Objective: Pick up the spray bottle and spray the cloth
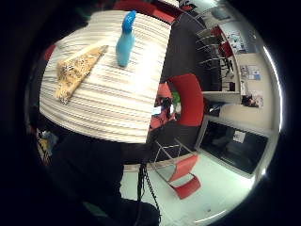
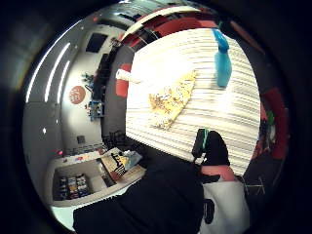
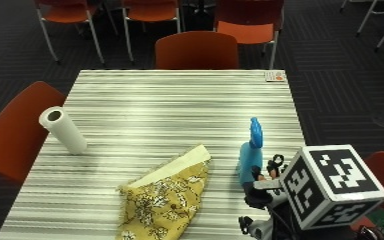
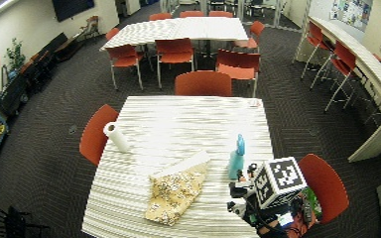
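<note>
1. Nearest, at the table's near right edge, is one gloved right hand [image 3: 262, 192] — mostly hidden behind its rig in the outside view, so I cannot tell whether its fingers are apart or together. It sits just beside the base of the spray bottle; whether it touches the bottle cannot be told.
2. One blue spray bottle [image 3: 250, 157] stands upright on the striped table [image 3: 179, 110], near the right edge, its darker blue nozzle at the top. The little-finger palm view shows it [image 1: 125, 40] free-standing on the tabletop, away from the palm.
3. One yellow floral cloth [image 3: 165, 200] lies flat to the left of the bottle, near but apart from it, folded into a rough wedge with a pale plain edge [image 3: 179, 165] turned up along its far side. Its near end reaches the table's near edge.
4. Farther left, one roll of white paper towel [image 3: 63, 130] lies on the table near the left edge, well apart from the cloth.
5. At the far right corner lies one small white card with an orange mark [image 3: 275, 76].
6. Around this table stand three red chairs — one at the left side [image 3: 12, 135], one at the far side [image 3: 196, 51], one at the right [image 4: 326, 186]. Beyond them in the wide view is a second striped table [image 4: 177, 29] with more red chairs.
</note>
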